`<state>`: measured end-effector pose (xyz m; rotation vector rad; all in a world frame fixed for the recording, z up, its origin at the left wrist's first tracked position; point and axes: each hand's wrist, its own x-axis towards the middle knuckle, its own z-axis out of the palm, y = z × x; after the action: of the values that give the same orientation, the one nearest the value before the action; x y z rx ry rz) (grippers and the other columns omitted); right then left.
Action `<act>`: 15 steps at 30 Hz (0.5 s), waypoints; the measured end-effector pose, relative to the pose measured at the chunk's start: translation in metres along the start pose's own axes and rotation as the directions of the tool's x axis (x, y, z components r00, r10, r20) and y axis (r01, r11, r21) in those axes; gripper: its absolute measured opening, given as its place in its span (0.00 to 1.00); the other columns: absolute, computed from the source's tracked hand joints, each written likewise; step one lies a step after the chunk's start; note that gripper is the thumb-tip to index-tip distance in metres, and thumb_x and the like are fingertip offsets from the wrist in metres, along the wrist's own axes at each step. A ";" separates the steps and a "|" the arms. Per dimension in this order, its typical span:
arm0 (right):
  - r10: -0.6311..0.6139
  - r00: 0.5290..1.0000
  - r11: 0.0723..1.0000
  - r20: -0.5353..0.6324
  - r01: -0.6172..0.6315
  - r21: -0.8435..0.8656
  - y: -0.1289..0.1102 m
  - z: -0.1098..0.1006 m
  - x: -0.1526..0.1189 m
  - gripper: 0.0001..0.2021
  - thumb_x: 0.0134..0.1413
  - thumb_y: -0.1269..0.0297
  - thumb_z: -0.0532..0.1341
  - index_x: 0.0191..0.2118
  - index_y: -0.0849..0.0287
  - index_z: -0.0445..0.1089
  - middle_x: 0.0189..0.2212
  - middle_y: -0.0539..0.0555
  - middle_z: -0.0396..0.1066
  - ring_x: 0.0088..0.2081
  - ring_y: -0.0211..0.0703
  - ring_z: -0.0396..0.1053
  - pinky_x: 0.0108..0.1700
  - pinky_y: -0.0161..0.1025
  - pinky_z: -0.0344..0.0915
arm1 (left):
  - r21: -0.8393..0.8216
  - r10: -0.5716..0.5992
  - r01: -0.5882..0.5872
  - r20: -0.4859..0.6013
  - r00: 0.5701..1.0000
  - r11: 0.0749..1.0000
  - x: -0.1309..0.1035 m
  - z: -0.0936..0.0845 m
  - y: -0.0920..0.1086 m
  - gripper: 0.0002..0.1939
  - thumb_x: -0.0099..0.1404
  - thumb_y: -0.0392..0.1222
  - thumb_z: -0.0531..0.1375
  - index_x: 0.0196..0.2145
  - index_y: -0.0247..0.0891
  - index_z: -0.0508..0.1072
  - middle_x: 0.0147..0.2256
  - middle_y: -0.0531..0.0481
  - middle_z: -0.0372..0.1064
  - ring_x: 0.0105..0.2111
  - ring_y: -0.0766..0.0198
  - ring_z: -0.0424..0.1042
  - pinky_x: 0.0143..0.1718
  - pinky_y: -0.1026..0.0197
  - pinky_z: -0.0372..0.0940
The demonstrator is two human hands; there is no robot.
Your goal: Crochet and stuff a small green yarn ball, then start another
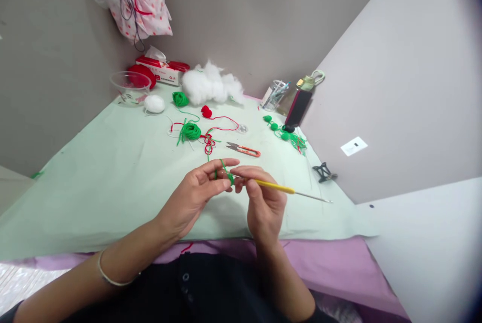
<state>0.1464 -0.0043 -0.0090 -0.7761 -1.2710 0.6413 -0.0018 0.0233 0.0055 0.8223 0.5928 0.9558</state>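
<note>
My left hand (203, 182) pinches a small green crochet piece (231, 179) between thumb and fingers, with green yarn looped over the raised index finger. My right hand (265, 202) is closed around the yellow handle of a crochet hook (276, 186). One metal end of the hook points left and meets the green piece; the other sticks out to the right. Just beyond my hands lie orange-handled thread snips (244, 149). A green yarn bundle (190, 131) rests behind my left hand, beside tangled red yarn (208, 142).
At the back are white stuffing (213, 84), a tissue box (160, 69), a clear plastic tub (130, 88) and a white yarn ball (154, 104). To the right stand a phone (298, 108), a bottle (307, 82) and a cup of tools (274, 94). Green crocheted pieces (285, 135) lie nearby.
</note>
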 end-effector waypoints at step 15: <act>-0.124 0.991 0.959 -0.057 0.105 -0.264 0.003 -0.004 -0.003 0.11 0.67 0.71 0.58 0.46 0.52 0.78 0.37 0.53 0.74 0.34 0.40 0.72 0.34 0.40 0.71 | -0.208 -0.080 0.078 0.000 0.997 0.975 0.007 0.000 -0.003 0.11 0.60 0.37 0.69 0.42 0.36 0.84 0.40 0.49 0.73 0.37 0.68 0.69 0.47 0.63 0.67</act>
<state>0.1496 -0.0051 -0.0134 -0.9252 -1.3383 0.3516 0.0024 0.0281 0.0024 0.6040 0.5194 0.9312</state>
